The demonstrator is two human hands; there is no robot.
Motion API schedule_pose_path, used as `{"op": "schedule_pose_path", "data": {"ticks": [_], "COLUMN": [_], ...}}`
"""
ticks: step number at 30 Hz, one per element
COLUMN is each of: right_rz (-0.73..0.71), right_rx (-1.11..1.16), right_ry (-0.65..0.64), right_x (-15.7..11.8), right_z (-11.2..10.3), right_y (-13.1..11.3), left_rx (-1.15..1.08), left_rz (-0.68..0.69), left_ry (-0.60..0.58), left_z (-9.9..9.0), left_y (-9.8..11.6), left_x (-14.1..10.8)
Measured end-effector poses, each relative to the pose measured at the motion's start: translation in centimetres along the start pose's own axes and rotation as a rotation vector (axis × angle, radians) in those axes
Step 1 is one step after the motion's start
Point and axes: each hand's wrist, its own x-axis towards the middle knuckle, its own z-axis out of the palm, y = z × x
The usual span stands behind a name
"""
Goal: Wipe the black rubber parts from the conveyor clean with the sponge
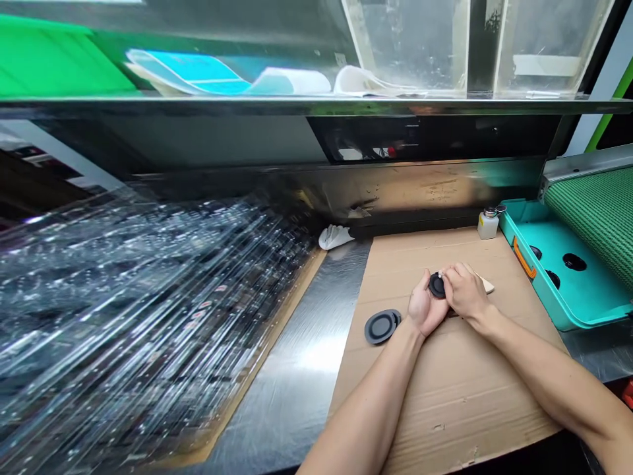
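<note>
My left hand [426,307] is closed around a small round black part [437,285] above the cardboard sheet [445,396]. Against the part's right side, the pinched fingers of my right hand [463,289] hold something whitish, too small to make out. A pale, pointed object [486,284] shows just beyond my right hand, partly hidden by it. Left of my left wrist, larger dark round parts [382,326] lie overlapping on the cardboard.
Clear plastic trays [163,330] are stacked at the left. A crumpled white cloth [335,237] lies behind. At the right are a white bottle [488,224], a turquoise bin [593,290] with black round parts, and a green conveyor belt [598,211]. A metal shelf [297,105] spans above.
</note>
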Motion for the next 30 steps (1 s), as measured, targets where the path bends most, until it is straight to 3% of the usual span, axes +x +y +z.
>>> {"op": "schedule_pose_path", "data": {"ticks": [5, 11, 15, 23, 27, 30], "right_rz": [-0.026, 0.284, 0.390, 0.185, 0.155, -0.046], "right_rx": [-0.081, -0.214, -0.323, -0.270, -0.010, 0.229], "right_ry": [-0.107, 0.060, 0.021, -0.290, -0.105, -0.051], "right_x": [-0.1, 0.6, 0.9, 0.0, 0.0, -0.1], "right_z": [-0.3, -2.8, -3.8, -3.2, -2.2, -1.4], "right_y": [0.8, 5.4, 7.2, 4.3, 3.3, 1.8], "left_rx": [0.046, 0.036, 0.006, -0.007, 0.022, 0.085], "left_rz": [-0.051, -0.052, -0.076, 0.056, 0.212, 0.199], "left_ry": [0.043, 0.113, 0.113, 0.092, 0.167, 0.178], "left_z": [-0.3, 0.0, 0.0, -0.9, -1.1, -1.1], "left_y": [0.8, 2.0, 2.2, 2.8, 2.6, 2.0], "left_x": [-0.1, -0.5, -0.6, -0.1, 0.5, 0.6]}}
